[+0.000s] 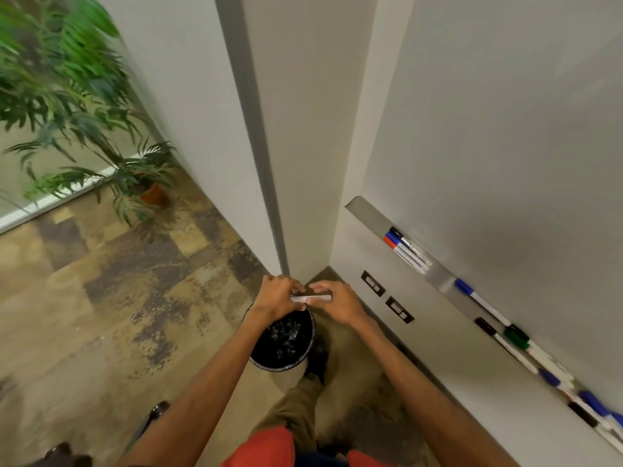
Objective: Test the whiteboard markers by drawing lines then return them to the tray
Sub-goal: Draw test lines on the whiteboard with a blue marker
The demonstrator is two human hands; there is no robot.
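My left hand (278, 295) and my right hand (337, 303) meet in front of me and both pinch one white marker (312, 298), held level between them above a black bin. Its cap end is hidden by my fingers. The whiteboard (505, 129) fills the right side. Along its lower edge runs the metal tray (365, 210). In the tray lie a bundle of black, blue and red-capped markers (406, 247), a blue-capped marker (478, 298), a green-capped marker (517, 337) and several more farther right.
A round black waste bin (283, 342) stands on the floor right under my hands, in the corner by a white wall column (296, 146). Two dark wall outlets (387, 296) sit below the tray. A potted plant (101, 136) stands at the far left.
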